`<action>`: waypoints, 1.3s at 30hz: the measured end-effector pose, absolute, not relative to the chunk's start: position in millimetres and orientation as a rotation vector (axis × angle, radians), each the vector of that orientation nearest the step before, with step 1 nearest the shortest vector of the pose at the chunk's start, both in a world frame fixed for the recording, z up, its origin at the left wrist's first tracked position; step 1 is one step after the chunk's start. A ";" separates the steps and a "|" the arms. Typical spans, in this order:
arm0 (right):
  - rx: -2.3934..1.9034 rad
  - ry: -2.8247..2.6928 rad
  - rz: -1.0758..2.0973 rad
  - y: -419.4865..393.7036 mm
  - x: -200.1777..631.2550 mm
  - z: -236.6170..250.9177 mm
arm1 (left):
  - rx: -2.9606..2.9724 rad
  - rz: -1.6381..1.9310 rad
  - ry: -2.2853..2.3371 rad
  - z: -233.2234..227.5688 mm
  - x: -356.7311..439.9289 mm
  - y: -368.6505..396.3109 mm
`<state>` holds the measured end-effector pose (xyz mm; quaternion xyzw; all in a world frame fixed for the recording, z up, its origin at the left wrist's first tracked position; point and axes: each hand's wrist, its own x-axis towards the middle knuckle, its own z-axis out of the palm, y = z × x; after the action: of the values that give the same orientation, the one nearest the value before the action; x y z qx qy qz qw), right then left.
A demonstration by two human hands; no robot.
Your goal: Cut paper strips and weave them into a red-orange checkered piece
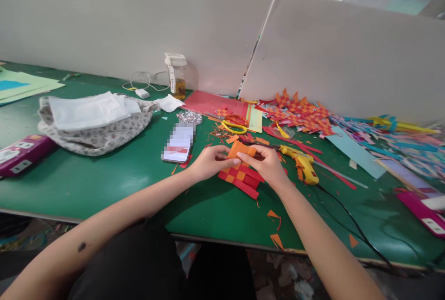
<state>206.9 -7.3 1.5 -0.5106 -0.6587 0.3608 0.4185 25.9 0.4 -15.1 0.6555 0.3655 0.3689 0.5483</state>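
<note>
Left of the checkered red-and-orange woven paper piece [239, 177] lay a rectangular smartphone with a lit screen [179, 144]. The left hand [208, 163] pinched the piece's upper left edge, thumb on top. It was held between the hands over the green tabletop [111, 170]. The right hand [271, 165] was clamped on its upper right side. Right of the piece lay a yellow plastic glue gun [304, 165].

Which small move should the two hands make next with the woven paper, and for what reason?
I would probably press the orange end of the woven paper down between thumbs and fingers. The left hand and the right hand already hold the piece there, thumbs on top, while the glue gun lies unheld on the table.
</note>
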 end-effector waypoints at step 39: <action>-1.326 -1.590 0.926 -8.7 206.6 6.5 | 1.441 0.827 0.816 -20.1 28.3 3.3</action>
<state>206.6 -8.7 6.5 -0.5299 -0.6353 0.3699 0.4228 28.3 3.3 -20.1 0.6219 0.3523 0.3570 0.6014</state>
